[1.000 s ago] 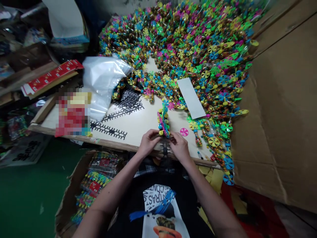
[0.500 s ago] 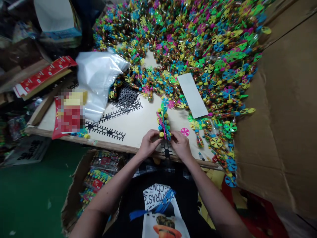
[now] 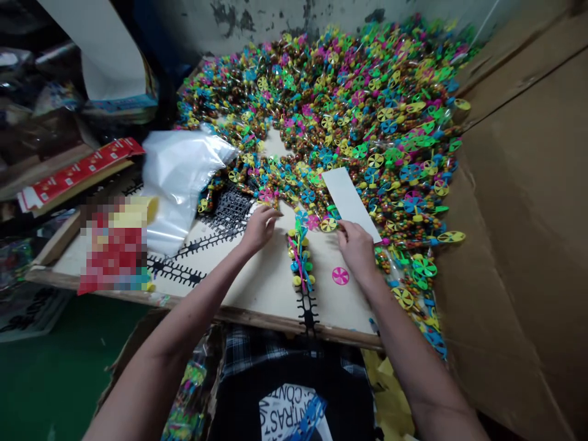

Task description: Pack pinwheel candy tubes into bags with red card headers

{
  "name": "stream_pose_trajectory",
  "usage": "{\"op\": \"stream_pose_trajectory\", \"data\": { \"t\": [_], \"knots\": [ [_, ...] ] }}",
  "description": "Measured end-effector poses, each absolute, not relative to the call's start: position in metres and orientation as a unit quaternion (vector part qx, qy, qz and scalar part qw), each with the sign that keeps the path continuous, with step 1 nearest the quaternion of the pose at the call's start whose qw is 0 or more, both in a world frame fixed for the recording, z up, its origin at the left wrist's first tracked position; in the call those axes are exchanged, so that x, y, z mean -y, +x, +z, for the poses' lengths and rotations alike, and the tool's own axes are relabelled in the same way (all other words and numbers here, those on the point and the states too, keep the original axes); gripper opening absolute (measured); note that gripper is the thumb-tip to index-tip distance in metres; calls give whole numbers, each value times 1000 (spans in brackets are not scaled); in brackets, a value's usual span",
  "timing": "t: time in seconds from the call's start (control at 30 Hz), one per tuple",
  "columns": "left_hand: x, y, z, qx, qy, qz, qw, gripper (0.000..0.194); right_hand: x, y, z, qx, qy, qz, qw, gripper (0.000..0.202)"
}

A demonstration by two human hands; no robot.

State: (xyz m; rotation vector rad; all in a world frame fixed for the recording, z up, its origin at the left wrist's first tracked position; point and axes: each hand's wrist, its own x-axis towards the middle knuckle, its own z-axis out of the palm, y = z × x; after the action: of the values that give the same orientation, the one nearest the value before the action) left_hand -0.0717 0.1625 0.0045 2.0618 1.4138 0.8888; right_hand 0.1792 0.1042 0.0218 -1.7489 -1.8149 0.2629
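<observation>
pretty clearly a workshop: huge heap of pinwheel toys (image 3: 390,135) on a wood-edged bench (image 3: 257,288), big cardboard (image 3: 514,233), scuffed wall (image 3: 197,18)

Low in the middle of the frame, bare pale tabletop (image 3: 257,282) offers a passage between the black toothed plastic strips (image 3: 195,247) and the narrow row of multicoloured plastic fan toys (image 3: 301,260). A flat pink plastic fan disc (image 3: 340,276) interrupts the space right of that row. Dense heaped multicoloured fan toys (image 3: 312,122) obstruct the upper middle, and brown cardboard (image 3: 519,214) walls the right edge.
</observation>
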Motion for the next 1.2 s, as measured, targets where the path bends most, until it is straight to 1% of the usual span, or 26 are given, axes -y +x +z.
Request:
{"op": "stream_pose_trajectory", "data": {
  "t": [0.1, 0.2, 0.27, 0.3, 0.37, 0.43, 0.5, 0.57, 0.63, 0.7, 0.8, 0.9, 0.97, 1.03, 1.1, 1.2],
  "knots": [
    [-204, -46, 3, -492, 825, 225, 164, 31, -132, 177, 36, 691, -661, 53, 287, 31],
    [-222, -29, 0, -464, 864, 167, 101, 25, -159, 175, 51, 711, -649, 40, 268, 33],
    [-225, -26, 0, -455, 873, 156, 79, 21, -175, 169, 58, 740, -630, 51, 228, 31],
    [-225, -27, 1, -453, 874, 157, 78, 20, -182, 165, 60, 753, -626, 60, 193, 28],
    [-222, -35, 4, -452, 869, 179, 92, 21, -194, 152, 60, 762, -635, 82, 97, 23],
    [-214, -47, 10, -462, 846, 233, 129, 19, -201, 138, 56, 748, -657, 93, 9, 20],
    [-200, -61, 15, -488, 794, 316, 177, 17, -205, 125, 50, 734, -672, 91, -31, 20],
    [-177, -74, 18, -520, 728, 388, 219, 13, -206, 115, 45, 726, -681, 91, -33, 23],
    [-150, -84, 15, -550, 679, 415, 253, 9, -205, 110, 43, 715, -690, 110, -16, 24],
    [-124, -88, 8, -572, 652, 406, 289, 10, -202, 111, 45, 704, -697, 132, 33, 24],
    [-94, -86, -4, -594, 618, 406, 316, 8, -190, 120, 48, 682, -694, 160, 168, 28],
    [-76, -83, -10, -616, 594, 414, 309, 2, -160, 137, 45, 652, -648, 233, 317, 33],
    [-66, -82, -10, -632, 573, 415, 316, 4, -128, 150, 39, 630, -613, 294, 376, 36],
    [-52, -82, -9, -634, 557, 421, 334, 7, -89, 160, 32, 613, -597, 344, 388, 37],
    [-33, -78, -8, -615, 557, 432, 352, 9, -49, 166, 24, 604, -595, 369, 381, 35],
    [-1, -65, -6, -569, 572, 459, 372, 8, -1, 163, 14, 602, -611, 345, 381, 32]
  ]
}}
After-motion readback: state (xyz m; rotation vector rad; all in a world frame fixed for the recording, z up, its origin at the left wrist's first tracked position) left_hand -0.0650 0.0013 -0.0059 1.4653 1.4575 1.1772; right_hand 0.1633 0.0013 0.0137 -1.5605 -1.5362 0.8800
